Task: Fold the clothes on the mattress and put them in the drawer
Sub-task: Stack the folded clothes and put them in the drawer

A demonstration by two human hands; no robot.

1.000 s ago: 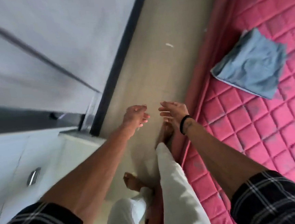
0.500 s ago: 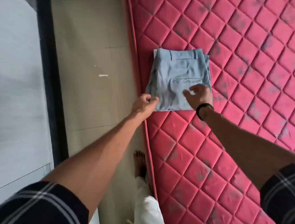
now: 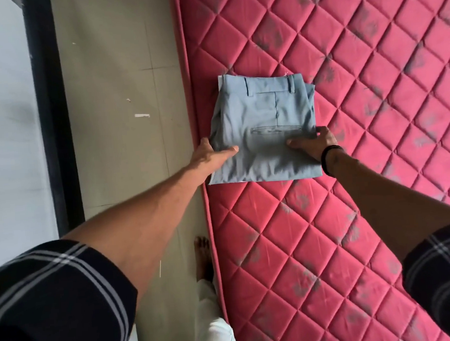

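Pink mattress (image 3: 331,215) holds our folded blue trousers (image 3: 261,129) right by its edge. Our left hand (image 3: 211,155) and right hand (image 3: 314,146) pinch the sides. If we lift unevenly, the folds could flop open.

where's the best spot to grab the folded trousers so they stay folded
Take the trousers by their two side edges near the closer end, one hand from each side, thumb on top and fingers slid under the stack. The left hand and right hand already sit there. The layers are stacked flat on the mattress, so supporting them from beneath should stop the fold opening.
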